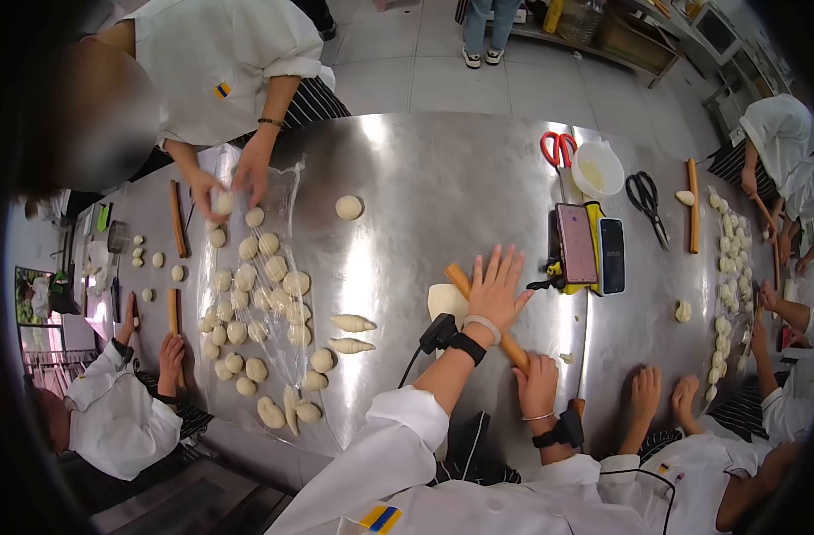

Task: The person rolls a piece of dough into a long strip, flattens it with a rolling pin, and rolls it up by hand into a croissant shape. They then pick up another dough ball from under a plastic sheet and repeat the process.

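A wooden rolling pin (513, 351) lies aslant on the steel table in front of me. My left hand (499, 290) rests flat across it, fingers stretched out and spread. At the pin's near end, my right hand (538, 388) has its fingers curled around it. A flat, pale piece of dough (446, 306) lies to the left of the pin, partly hidden by my left wrist and the black device strapped there. Two ridged, spindle-shaped dough rolls (352, 324) lie further left. A single round dough ball (349, 208) sits beyond them.
Many dough balls (245, 277) lie under and around clear plastic film at left, where a co-worker's hands (254, 174) handle one. Two phones (575, 242), red-handled scissors (559, 147), a white bowl (598, 169) and black scissors (646, 205) lie at right. Co-workers stand around the table.
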Demonstrator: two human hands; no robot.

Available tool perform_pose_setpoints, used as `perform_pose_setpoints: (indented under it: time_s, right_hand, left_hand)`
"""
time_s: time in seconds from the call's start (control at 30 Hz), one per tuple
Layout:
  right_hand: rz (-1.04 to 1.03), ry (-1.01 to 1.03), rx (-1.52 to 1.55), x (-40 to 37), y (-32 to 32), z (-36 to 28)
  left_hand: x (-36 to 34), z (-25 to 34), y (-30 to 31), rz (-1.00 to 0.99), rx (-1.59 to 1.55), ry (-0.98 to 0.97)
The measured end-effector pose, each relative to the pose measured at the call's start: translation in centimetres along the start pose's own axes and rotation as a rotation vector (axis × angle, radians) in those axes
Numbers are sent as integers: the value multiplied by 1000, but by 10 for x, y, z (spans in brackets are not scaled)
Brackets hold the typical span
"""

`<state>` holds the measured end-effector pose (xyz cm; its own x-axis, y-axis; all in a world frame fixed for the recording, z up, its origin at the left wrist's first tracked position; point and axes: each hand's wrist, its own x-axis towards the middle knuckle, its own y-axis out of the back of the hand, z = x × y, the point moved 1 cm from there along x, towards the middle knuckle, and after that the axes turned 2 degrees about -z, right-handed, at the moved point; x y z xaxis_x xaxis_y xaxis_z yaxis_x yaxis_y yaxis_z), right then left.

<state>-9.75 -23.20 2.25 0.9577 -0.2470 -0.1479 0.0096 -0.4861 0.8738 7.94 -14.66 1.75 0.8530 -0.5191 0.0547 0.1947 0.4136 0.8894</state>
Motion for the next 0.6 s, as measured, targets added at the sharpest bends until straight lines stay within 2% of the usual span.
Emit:
perform_pose_setpoints:
  time_s: [0.03,0.07,0.13,0.17,0.23,0.27,0.3,0.37,0.4,0.47,0.6]
  right_hand:
    - [-5,11,1,5,4,2]
    - [-19,-12,138,8,7,7]
    - [-83,-103,491,15,20,0]
    - [-95,-104,495,24,30,-6]
    - [-199,140,278,50,47,-13]
    - [-165,258,170,61,52,-18]
    - [-164,262,168,73,56,-24]
    - [-152,506,11,95,58,-39]
    - [-156,510,10,105,56,-45]
    - [-194,667,98,125,45,-57]
    - [-328,714,227,160,4,-58]
  left_hand:
    - [2,1,6,73,-55,2]
    - [2,1,11,144,-108,6]
    - [-18,1,45,144,-77,45]
    - [-29,-2,63,148,-52,61]
    - [-58,-12,88,110,2,80]
    - [-74,-17,95,78,51,97]
    - [-91,-26,95,67,130,117]
    - [-127,-52,79,48,250,113]
    - [-142,-60,73,44,155,130]
    - [-159,-60,68,33,134,210]
    - [-173,-66,43,101,28,358]
